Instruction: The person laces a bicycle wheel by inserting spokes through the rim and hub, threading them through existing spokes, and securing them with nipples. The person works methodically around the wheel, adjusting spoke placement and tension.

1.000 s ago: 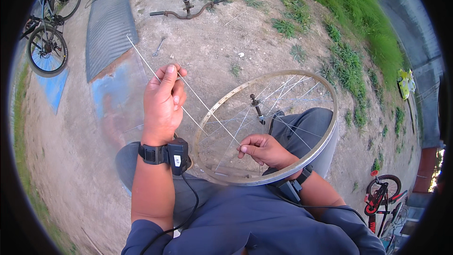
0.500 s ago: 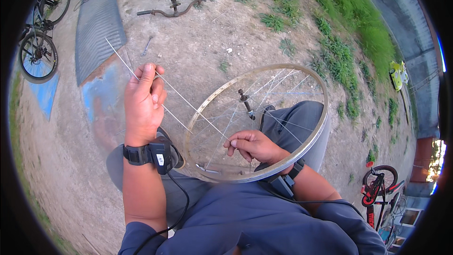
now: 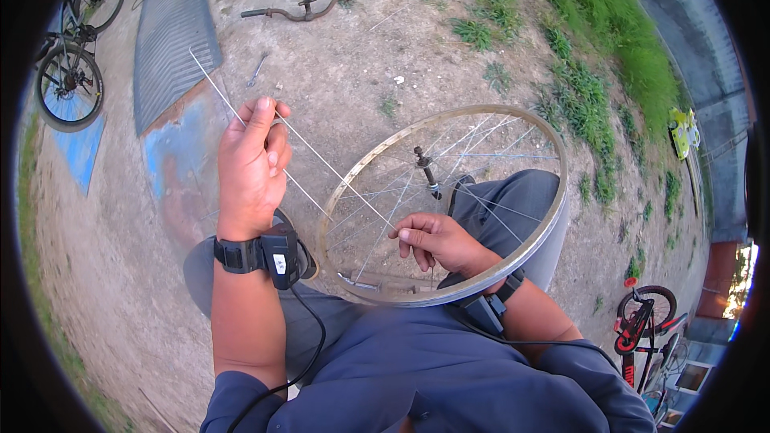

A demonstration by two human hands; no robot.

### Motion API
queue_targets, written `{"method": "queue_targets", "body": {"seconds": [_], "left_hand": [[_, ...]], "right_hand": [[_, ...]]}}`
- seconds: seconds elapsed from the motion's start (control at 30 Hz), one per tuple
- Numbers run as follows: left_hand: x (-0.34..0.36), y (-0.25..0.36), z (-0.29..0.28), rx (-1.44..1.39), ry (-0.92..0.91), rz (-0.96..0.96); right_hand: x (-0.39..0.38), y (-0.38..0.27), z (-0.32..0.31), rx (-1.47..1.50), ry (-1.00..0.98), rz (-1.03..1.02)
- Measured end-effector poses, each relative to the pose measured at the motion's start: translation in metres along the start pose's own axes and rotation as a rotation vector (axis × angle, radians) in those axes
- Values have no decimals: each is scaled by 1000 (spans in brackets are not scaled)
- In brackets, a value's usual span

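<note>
My left hand is raised left of the wheel, its fingers closed on thin metal spokes. One spoke runs through the grip, from the upper left down toward the rim. Another spoke slants from these fingers to my right hand, which pinches its lower end between thumb and fingertips. The bicycle wheel rim, without a tyre, leans tilted over my lap and crosses above my right wrist. Several spokes join it to the dark hub. Just how many spokes my left hand holds is hidden.
A small wrench lies on the dirt ahead. Beyond it are handlebars on a blue frame. A bicycle lies far left beside a corrugated sheet; a red-black bicycle is at right. Grass grows along the wall.
The view has shifted slightly, moving the scene a little right. My right fingertips have risen slightly with the spoke's end. Both hands keep their hold.
</note>
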State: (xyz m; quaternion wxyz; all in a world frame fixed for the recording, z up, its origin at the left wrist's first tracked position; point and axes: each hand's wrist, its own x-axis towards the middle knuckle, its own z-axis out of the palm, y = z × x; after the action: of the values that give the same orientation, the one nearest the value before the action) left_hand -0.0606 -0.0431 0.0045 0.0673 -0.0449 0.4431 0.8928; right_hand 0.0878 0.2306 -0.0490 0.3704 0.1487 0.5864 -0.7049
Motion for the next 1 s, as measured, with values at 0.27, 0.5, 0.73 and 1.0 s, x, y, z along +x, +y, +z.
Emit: {"method": "queue_targets", "body": {"seconds": [0.27, 0.5, 0.73, 1.0], "left_hand": [[3, 1, -4, 39, -28, -14], [3, 0, -1, 56, -4, 3], [4, 0, -5, 43, -29, -21], [6, -2, -6, 32, -28, -17]], "right_hand": [[2, 2, 0, 8, -32, -42], [6, 3, 1, -90, -31, -56], [4, -2, -1, -6, -53, -3], [4, 2, -2, -8, -69, -46]]}}
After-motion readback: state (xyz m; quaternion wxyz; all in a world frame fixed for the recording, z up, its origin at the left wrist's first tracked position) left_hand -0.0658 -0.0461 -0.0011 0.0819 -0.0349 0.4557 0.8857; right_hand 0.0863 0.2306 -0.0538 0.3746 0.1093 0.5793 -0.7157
